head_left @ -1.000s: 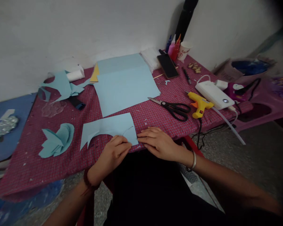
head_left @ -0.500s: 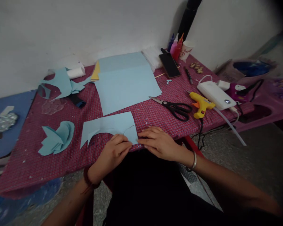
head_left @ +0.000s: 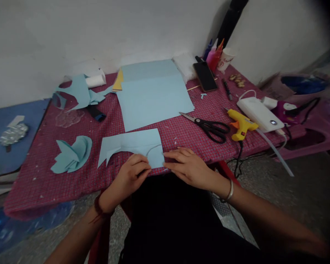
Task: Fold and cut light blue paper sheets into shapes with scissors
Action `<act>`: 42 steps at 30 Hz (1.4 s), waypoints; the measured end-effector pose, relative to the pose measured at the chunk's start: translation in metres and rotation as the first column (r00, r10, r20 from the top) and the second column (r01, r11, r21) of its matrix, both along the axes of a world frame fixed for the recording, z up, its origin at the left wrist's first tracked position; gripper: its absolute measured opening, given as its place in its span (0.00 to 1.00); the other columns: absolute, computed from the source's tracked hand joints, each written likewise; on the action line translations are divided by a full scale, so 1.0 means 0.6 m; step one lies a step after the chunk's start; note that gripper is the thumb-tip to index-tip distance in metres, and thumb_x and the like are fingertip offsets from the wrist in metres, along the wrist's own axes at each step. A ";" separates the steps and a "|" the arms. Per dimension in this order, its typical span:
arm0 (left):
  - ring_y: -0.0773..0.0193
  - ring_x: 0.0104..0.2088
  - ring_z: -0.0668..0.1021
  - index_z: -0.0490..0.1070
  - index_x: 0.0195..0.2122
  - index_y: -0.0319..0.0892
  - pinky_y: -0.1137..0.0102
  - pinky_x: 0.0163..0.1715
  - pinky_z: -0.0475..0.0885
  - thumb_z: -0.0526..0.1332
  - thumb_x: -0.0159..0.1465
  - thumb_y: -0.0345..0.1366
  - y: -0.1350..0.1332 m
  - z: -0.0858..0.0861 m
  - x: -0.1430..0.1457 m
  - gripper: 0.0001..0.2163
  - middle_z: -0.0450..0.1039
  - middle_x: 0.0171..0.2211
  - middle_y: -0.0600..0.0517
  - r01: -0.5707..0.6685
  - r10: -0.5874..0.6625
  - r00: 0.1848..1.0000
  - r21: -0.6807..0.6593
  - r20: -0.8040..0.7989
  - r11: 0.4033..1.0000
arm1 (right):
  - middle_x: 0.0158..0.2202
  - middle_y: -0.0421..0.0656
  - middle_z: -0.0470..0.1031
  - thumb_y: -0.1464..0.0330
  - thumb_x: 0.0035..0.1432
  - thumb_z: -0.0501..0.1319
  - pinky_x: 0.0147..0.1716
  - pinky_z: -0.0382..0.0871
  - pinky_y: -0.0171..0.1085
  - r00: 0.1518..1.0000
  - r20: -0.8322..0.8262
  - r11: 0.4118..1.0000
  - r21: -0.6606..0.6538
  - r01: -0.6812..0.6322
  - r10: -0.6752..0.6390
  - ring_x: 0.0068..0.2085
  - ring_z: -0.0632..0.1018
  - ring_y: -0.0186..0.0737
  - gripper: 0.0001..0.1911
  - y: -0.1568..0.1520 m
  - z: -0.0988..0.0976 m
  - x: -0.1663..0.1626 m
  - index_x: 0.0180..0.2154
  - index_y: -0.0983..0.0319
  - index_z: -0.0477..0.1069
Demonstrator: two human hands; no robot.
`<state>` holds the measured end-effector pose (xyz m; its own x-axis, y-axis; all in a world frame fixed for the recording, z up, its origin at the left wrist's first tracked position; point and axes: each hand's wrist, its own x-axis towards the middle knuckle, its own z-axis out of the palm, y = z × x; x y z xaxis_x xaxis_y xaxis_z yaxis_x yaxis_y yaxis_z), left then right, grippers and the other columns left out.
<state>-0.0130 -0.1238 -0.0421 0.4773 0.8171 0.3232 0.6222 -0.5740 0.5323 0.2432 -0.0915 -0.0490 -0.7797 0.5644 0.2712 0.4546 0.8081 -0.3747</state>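
Observation:
A light blue sheet of paper [head_left: 154, 137] with a curved piece cut out of its near side lies at the table's front edge. A curved line is drawn near its right end. My left hand [head_left: 132, 170] is closed on the near edge by the cutout, thumb and fingers together. My right hand [head_left: 188, 165] lies with fingers stretched out, fingertips at the sheet's right edge. Left of the sheet rests a bundle of cut blue paper petals [head_left: 73, 154]. Black-handled scissors [head_left: 209, 128] lie beyond my right hand, blades partly apart.
Larger blue sheets [head_left: 154, 95] lie behind, with paper scraps [head_left: 81, 90] at back left. To the right are a yellow glue gun [head_left: 242, 124], a white power bank [head_left: 260, 113], a phone [head_left: 205, 76], a pen [head_left: 227, 89] and paint bottles [head_left: 216, 57]. The checked tablecloth [head_left: 55, 187] covers the table.
My left hand has slid a little left along the sheet's near edge, baring more of the drawn curve. My right hand stays at the right edge. The whole view has shifted slightly.

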 end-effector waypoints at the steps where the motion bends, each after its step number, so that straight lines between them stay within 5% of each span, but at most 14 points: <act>1: 0.63 0.38 0.74 0.72 0.34 0.41 0.67 0.38 0.71 0.60 0.62 0.26 -0.002 0.000 -0.003 0.04 0.72 0.36 0.49 -0.004 0.004 1.000 -0.003 -0.009 1.000 | 0.60 0.44 0.68 0.69 0.65 0.55 0.57 0.59 0.50 1.000 0.009 1.000 0.004 -0.003 0.003 0.56 0.68 0.45 0.15 0.000 0.000 0.000 0.51 0.57 0.72; 9: 0.63 0.41 0.73 0.71 0.40 0.41 0.66 0.41 0.70 0.56 0.61 0.21 -0.005 0.015 -0.022 0.11 0.72 0.38 0.49 0.052 -0.054 0.998 -0.090 -0.019 0.995 | 0.56 0.38 0.73 0.69 0.66 0.54 0.57 0.57 0.48 0.999 0.026 0.999 0.009 -0.037 0.036 0.57 0.69 0.43 0.15 0.004 0.001 -0.004 0.52 0.57 0.71; 14: 0.63 0.39 0.73 0.67 0.43 0.40 0.66 0.40 0.70 0.55 0.56 0.19 -0.002 0.020 -0.026 0.15 0.71 0.38 0.49 -0.024 0.020 1.000 -0.171 -0.022 0.985 | 0.55 0.38 0.74 0.68 0.66 0.54 0.57 0.57 0.49 0.998 0.027 0.999 0.003 -0.049 0.049 0.56 0.69 0.44 0.14 0.008 0.005 -0.006 0.51 0.57 0.72; 19: 0.62 0.40 0.72 0.70 0.41 0.40 0.66 0.41 0.70 0.57 0.63 0.26 -0.004 0.017 -0.021 0.06 0.70 0.37 0.49 0.053 -0.065 0.986 -0.079 -0.153 0.995 | 0.55 0.38 0.74 0.69 0.66 0.55 0.57 0.57 0.49 0.999 0.012 0.999 0.004 -0.049 0.049 0.56 0.69 0.43 0.14 0.009 0.004 -0.006 0.51 0.57 0.72; 21: 0.61 0.38 0.72 0.71 0.38 0.39 0.66 0.40 0.70 0.56 0.65 0.27 -0.006 0.025 -0.013 0.05 0.71 0.36 0.48 0.103 -0.113 0.935 -0.048 -0.338 0.994 | 0.54 0.39 0.75 0.70 0.65 0.56 0.57 0.56 0.49 0.999 0.004 0.999 0.003 -0.047 0.047 0.55 0.70 0.43 0.13 0.010 0.004 -0.007 0.50 0.57 0.72; 25: 0.58 0.34 0.74 0.72 0.34 0.37 0.65 0.35 0.71 0.57 0.62 0.23 -0.006 0.055 0.017 0.06 0.72 0.32 0.47 0.224 -0.185 0.701 -0.034 -0.689 0.974 | 0.51 0.40 0.77 0.70 0.64 0.57 0.58 0.56 0.49 0.999 0.004 0.999 0.000 -0.051 0.051 0.51 0.72 0.42 0.12 0.013 0.012 -0.016 0.47 0.58 0.74; 31: 0.55 0.30 0.77 0.73 0.31 0.35 0.66 0.26 0.69 0.58 0.59 0.21 0.008 0.079 0.069 0.06 0.75 0.30 0.43 0.154 -0.196 0.569 -0.130 -0.799 0.979 | 0.45 0.41 0.79 0.72 0.61 0.60 0.58 0.54 0.50 0.996 0.067 0.998 0.001 -0.059 0.058 0.47 0.75 0.41 0.07 0.017 0.028 -0.028 0.41 0.59 0.75; 42: 0.63 0.25 0.74 0.72 0.28 0.38 0.70 0.26 0.64 0.54 0.61 0.26 0.035 0.074 0.030 0.09 0.73 0.25 0.49 0.047 -0.102 0.740 -0.099 -0.664 0.994 | 0.39 0.42 0.78 0.68 0.60 0.62 0.58 0.55 0.48 0.999 0.040 1.000 -0.016 0.004 -0.003 0.43 0.74 0.41 0.05 0.017 0.026 -0.043 0.39 0.61 0.74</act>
